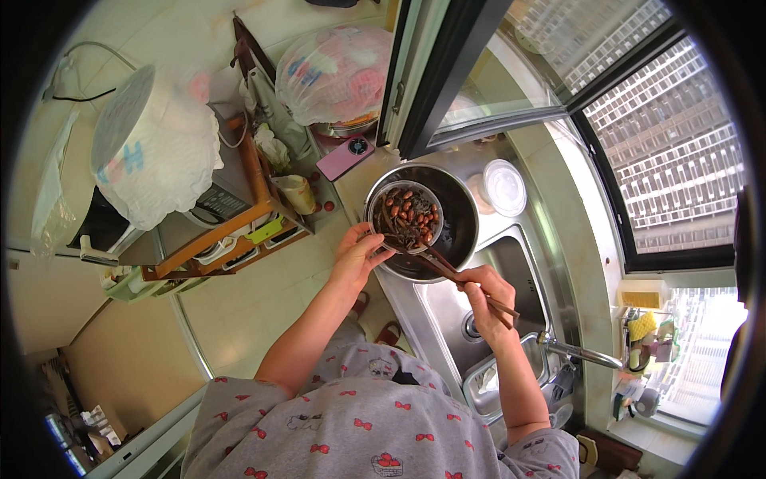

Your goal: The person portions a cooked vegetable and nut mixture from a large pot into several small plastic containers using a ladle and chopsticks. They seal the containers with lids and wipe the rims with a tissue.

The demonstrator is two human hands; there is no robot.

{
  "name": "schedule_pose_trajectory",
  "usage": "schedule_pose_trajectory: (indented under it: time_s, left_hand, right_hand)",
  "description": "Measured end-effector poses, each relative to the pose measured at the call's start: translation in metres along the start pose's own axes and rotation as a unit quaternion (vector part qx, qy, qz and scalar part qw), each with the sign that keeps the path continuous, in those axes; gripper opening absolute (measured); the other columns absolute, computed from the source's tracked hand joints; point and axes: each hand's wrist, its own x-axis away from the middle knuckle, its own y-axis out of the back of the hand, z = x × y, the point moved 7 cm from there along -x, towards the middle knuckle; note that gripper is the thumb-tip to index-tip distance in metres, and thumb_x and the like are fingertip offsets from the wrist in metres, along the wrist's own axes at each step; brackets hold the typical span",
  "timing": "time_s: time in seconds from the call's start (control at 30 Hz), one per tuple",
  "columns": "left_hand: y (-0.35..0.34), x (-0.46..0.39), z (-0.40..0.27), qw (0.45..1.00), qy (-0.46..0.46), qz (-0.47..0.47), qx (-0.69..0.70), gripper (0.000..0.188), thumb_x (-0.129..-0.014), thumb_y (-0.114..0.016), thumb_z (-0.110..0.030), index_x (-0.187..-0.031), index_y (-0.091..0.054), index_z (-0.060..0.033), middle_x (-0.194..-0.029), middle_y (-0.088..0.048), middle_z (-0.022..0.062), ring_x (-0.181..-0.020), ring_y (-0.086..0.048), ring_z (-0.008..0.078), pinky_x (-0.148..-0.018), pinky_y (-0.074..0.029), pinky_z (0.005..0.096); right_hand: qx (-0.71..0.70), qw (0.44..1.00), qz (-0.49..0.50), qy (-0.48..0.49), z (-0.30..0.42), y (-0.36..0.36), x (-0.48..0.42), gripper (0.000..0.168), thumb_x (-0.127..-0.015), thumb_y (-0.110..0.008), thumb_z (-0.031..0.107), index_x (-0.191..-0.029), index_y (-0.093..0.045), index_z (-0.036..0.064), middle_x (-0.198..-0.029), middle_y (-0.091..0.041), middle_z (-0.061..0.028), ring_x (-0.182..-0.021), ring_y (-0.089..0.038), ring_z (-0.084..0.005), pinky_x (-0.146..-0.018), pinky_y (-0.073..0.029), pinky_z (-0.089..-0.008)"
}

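Observation:
My left hand [359, 254] grips the rim of a round container [442, 214] at its near left side. Inside it are reddish-brown peanuts [407, 206] mixed with dark shredded food [392, 230]. The container is over a wide dark-lined metal pot [464, 224]; whether it rests on the pot's bottom or is held up, I cannot tell. In my right hand [491, 299] is a pair of brown chopsticks [441, 265], their tips reaching the food at the container's near edge.
The pot stands on the counter beside a stainless steel sink [440, 311] with a faucet [583, 350]. Behind are a lidded clear tub [504, 187] and an open window frame [508, 129]. A pink phone [344, 158] lies to the left, near a wooden shelf [215, 239].

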Motion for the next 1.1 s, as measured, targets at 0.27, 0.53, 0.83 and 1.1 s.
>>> schedule_pose_trajectory:
  time_s: [0.27,0.53,0.83,1.1]
  left_hand:
    - [-0.008,-0.002,0.012,1.0,0.01,0.026,-0.005,0.033,-0.086,-0.064,0.0,-0.113,-0.048,-0.0088,-0.105,-0.062,0.0081,-0.1,-0.064,0.0212,-0.087,-0.059,0.0453]
    - [-0.008,0.003,0.022,0.999,0.015,0.03,-0.009,0.032,-0.084,-0.064,0.0,-0.112,-0.05,-0.0082,-0.105,-0.063,0.0089,-0.099,-0.065,0.023,-0.087,-0.059,0.0459]
    - [-0.003,0.011,0.024,1.0,0.014,0.018,-0.018,0.035,-0.083,-0.067,-0.003,-0.113,-0.051,-0.0084,-0.108,-0.063,0.0096,-0.101,-0.064,0.0237,-0.086,-0.059,0.0447]
    - [-0.003,0.014,0.026,1.0,0.017,0.022,-0.009,0.034,-0.083,-0.067,-0.002,-0.112,-0.051,-0.0095,-0.106,-0.06,0.0072,-0.1,-0.063,0.0212,-0.086,-0.058,0.0456]
  right_hand:
    - [0.052,0.997,-0.029,0.055,-0.001,-0.003,0.002,0.015,-0.087,-0.063,0.001,-0.1,-0.07,0.003,-0.081,-0.066,-0.0111,-0.07,-0.064,-0.0241,-0.064,-0.051,-0.0334]
    - [-0.229,0.94,-0.16,-0.197,-0.067,0.004,0.015,0.036,-0.103,-0.042,0.025,-0.098,-0.065,-0.003,-0.078,-0.069,-0.0107,-0.063,-0.061,-0.0104,-0.048,-0.038,-0.0198]
    - [-0.448,0.836,-0.202,-0.244,-0.101,-0.001,0.027,0.036,-0.103,-0.044,0.029,-0.104,-0.062,-0.002,-0.076,-0.067,-0.0098,-0.063,-0.063,-0.014,-0.046,-0.036,-0.0217]
    - [-0.485,0.815,-0.214,-0.234,-0.09,0.011,0.022,0.033,-0.102,-0.045,0.028,-0.102,-0.063,0.0,-0.074,-0.067,-0.0074,-0.064,-0.062,-0.014,-0.048,-0.037,-0.0217]
